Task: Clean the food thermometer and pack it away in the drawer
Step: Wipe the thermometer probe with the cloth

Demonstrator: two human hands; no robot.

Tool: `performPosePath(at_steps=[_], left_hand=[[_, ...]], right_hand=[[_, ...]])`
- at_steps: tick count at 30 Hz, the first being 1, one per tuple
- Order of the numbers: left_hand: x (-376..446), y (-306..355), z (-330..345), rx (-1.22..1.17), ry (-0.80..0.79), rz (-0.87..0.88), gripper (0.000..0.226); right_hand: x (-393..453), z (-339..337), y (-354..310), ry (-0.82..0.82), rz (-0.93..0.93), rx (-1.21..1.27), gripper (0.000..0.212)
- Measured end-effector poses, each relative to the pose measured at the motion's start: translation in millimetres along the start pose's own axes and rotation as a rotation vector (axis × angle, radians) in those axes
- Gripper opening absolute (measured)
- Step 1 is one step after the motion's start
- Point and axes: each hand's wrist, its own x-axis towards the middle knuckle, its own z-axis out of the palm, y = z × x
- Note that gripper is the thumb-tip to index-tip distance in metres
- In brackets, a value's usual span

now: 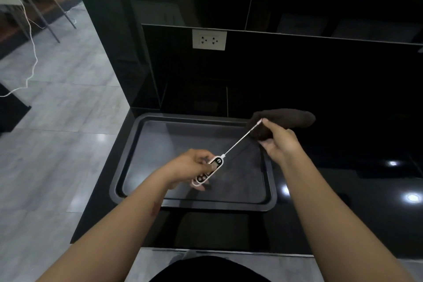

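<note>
My left hand (191, 166) grips the white and black body of the food thermometer (209, 168) above a dark tray (128, 155). Its thin metal probe (241, 138) runs up and to the right. My right hand (280, 144) holds a dark brown cloth (288, 119), with thumb and fingers pinched near the probe's tip, which meets the cloth. No drawer is in view.
The tray lies on a glossy black counter (343, 190) with a tall black backsplash. A white double socket (209, 39) is set in the backsplash. Grey tiled floor (57, 144) lies to the left, with a white cable (32, 68) and chair legs.
</note>
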Motion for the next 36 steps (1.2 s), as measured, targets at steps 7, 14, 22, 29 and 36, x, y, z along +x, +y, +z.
performPosePath(at_steps=[7, 14, 22, 29, 36], left_hand=[[3, 7, 19, -0.351, -0.1, -0.027, 0.003], [4, 21, 37, -0.282, -0.05, -0.003, 0.004], [3, 29, 36, -0.23, 0.005, 0.017, 0.008], [1, 28, 33, -0.24, -0.01, -0.007, 0.013], [5, 26, 33, -0.261, 0.01, 0.0, 0.01]], right_hand=[[-22, 18, 14, -0.086, 0.098, 0.3, 0.037], [-32, 27, 32, -0.008, 0.017, 0.154, 0.039], [-28, 36, 33, 0.068, -0.063, 0.194, 0.034], [-28, 34, 32, 0.08, -0.081, 0.149, 0.037], [-30, 36, 46, 0.127, -0.064, 0.074, 0.024]])
